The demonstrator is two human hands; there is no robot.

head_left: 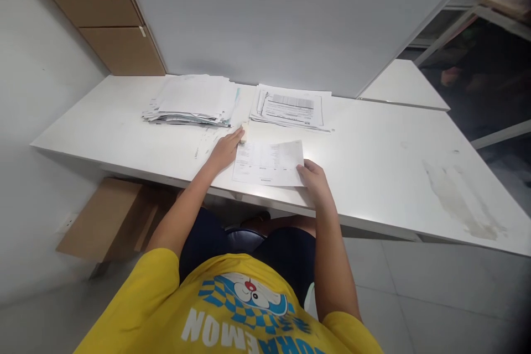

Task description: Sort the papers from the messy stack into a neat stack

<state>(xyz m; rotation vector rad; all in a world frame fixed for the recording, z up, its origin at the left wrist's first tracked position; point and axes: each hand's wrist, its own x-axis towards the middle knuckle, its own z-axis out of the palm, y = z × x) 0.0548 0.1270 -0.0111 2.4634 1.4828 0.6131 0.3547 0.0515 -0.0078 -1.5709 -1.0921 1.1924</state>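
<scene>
In the head view, I am looking down at a printed sheet (269,166) that is lying between my two hands on the white table (385,171), its long axis running from left to right. My right hand (314,177) is pinching the sheet's right edge, nearly closed, with the thumb showing on top. My left hand (226,149) is reaching in from the other side, fingers extended and close together, their tips meeting a small pale block (244,134) at the sheet's far left corner; I cannot tell whether they are gripping that block or only touching it. The sheet is lying leftward of my right hand, and both hands are sitting about equally near it.

The sheet's near edge is running just inside the table's front edge, so little room is showing toward my body. Beyond, a low paper stack (290,110) and, farther left, a taller paper pile (191,97) are lying with a narrow gap between them. The widest room is stretching rightward, toward a brownish smear (460,202).
</scene>
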